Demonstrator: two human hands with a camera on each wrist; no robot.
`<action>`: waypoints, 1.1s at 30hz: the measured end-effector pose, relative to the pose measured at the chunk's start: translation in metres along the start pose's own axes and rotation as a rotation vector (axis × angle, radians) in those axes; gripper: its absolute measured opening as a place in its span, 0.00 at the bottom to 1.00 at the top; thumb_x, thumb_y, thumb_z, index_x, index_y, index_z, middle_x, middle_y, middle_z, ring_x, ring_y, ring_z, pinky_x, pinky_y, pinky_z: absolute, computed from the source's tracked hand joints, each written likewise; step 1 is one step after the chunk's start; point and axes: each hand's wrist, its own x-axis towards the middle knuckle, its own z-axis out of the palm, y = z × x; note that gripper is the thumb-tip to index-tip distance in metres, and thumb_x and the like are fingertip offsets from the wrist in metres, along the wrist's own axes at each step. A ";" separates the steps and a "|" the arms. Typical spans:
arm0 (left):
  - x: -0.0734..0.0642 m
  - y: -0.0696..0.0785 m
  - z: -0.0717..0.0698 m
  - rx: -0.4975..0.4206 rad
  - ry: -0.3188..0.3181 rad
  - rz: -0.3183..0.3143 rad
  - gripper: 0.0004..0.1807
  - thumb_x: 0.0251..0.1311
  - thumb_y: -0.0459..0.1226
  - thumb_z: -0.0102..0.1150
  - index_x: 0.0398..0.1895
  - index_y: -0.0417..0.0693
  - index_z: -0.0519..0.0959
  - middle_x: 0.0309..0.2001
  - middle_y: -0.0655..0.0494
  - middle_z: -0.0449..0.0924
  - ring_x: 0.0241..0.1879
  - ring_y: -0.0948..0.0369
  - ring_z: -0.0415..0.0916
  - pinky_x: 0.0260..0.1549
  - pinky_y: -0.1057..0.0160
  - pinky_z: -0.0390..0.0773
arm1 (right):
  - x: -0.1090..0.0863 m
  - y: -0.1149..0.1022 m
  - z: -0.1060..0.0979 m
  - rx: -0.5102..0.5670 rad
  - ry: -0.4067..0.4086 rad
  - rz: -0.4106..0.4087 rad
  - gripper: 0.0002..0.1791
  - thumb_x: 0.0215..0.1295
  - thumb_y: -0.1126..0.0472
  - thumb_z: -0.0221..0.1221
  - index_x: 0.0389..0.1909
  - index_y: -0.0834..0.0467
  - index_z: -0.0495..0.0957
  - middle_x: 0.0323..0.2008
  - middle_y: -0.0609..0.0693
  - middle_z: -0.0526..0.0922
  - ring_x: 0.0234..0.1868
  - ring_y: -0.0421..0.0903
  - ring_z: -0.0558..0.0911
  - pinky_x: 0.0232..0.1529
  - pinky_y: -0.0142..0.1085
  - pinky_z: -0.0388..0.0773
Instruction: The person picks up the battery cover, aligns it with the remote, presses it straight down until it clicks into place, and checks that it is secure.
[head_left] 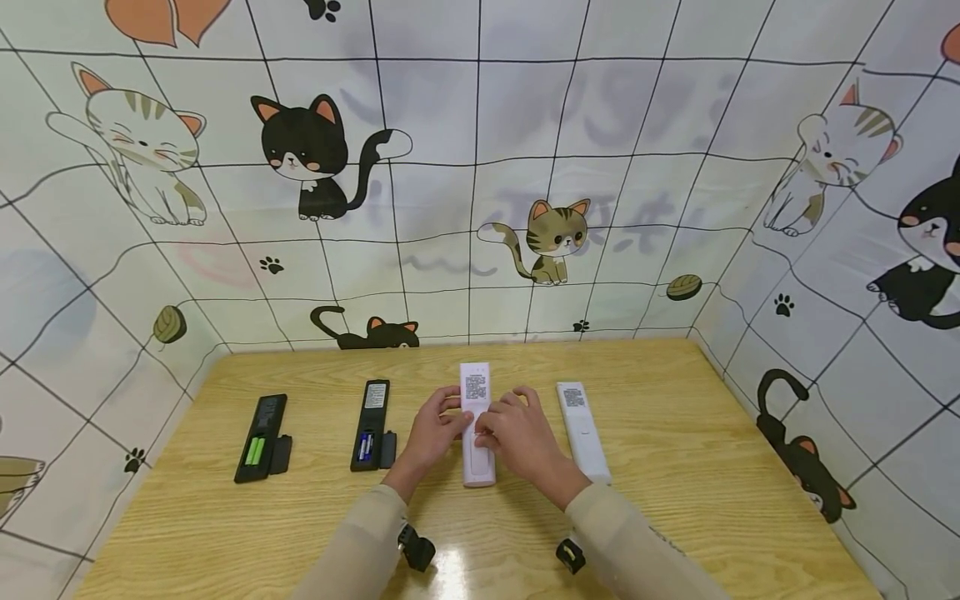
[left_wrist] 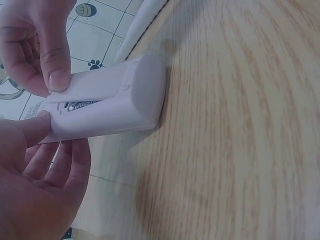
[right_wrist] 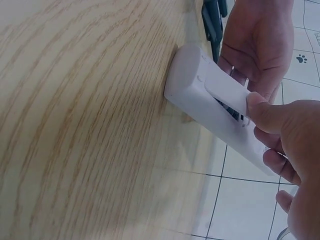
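Pale pink remote (head_left: 480, 473) is sitting mid-table between both hands, label side up, its near end touching the wooden table (head_left: 675, 417). Left hand (head_left: 432, 429) is gripping its side, thumb on the back face, fingers along the edge. Right hand (head_left: 525, 437) is pinching the raised end of the battery cover (right_wrist: 227, 86); cover is sitting tilted over the compartment, a battery (left_wrist: 82, 105) showing in the gap. In the head view the right fingers are blocking part of the compartment area. White remote (head_left: 586, 429) is lying to the right, lower end just beside the right wrist, so that side is tight. On the left, one black remote (head_left: 375, 397) is lying near the left hand, blue batteries (head_left: 365, 447) exposed, loose black cover (head_left: 387, 450) right beside it. Farther left, another black remote (head_left: 268, 411) is showing green batteries (head_left: 255, 451), its own cover (head_left: 281, 454) alongside. Cat-print backdrop (head_left: 435, 283) is standing behind the table.
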 end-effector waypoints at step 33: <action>-0.002 0.001 -0.002 -0.028 -0.020 -0.005 0.28 0.68 0.32 0.55 0.69 0.44 0.63 0.60 0.38 0.74 0.49 0.48 0.81 0.41 0.55 0.84 | -0.005 0.010 0.004 -0.111 -0.156 0.201 0.33 0.59 0.29 0.56 0.54 0.49 0.77 0.50 0.48 0.79 0.57 0.50 0.74 0.63 0.52 0.64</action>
